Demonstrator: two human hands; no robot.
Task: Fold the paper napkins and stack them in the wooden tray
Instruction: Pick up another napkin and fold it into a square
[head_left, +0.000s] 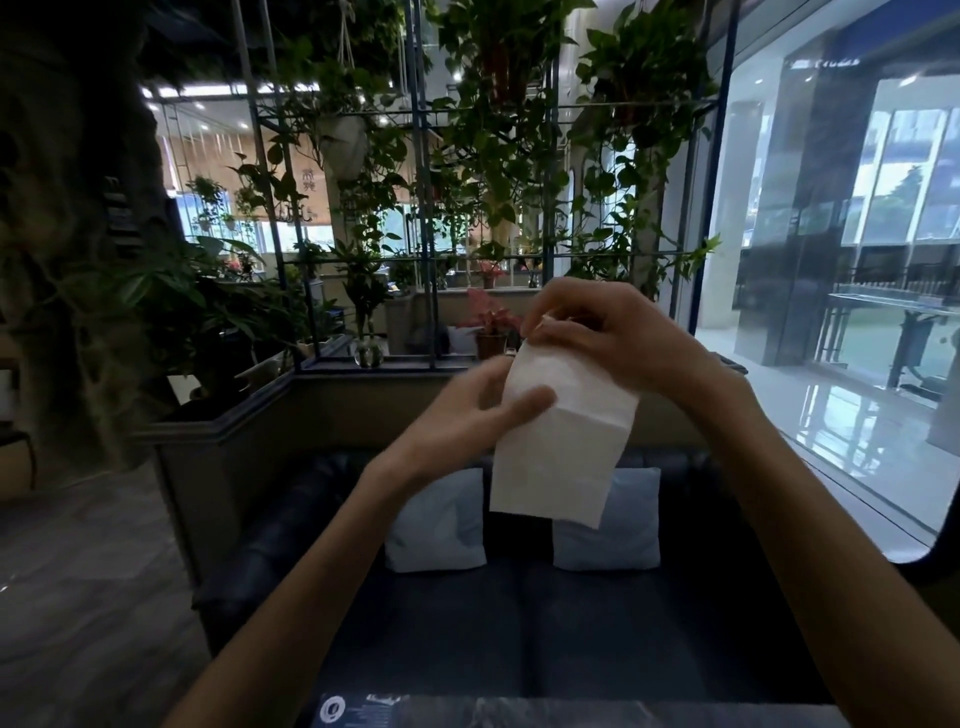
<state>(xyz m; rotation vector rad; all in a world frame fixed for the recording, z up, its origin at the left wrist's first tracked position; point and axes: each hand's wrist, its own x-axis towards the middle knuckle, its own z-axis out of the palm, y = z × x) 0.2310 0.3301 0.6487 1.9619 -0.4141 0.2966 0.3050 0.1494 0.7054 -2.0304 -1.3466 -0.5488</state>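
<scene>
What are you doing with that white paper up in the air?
A person is holding a white paper napkin up in front of them with both bare hands. The right hand pinches its top edge, and the left hand grips its left side, thumb across the front. It hangs above a dark sofa with two pale cushions. No wooden tray is in view.

The paper napkin (563, 441) is white, matt and soft-looking, with a faint embossed texture and a crease across it. Behind the napkin, the dark sofa (519, 623) looks like smooth leather with a dull sheen, and its two pale blue cushions (439, 519) are matt cloth. Above the sofa, the plant rack (421, 182) is thin dark metal. Right of the sofa, the floor (852, 410) beyond the glass wall (831, 208) is glossy and mirror-like.
</scene>
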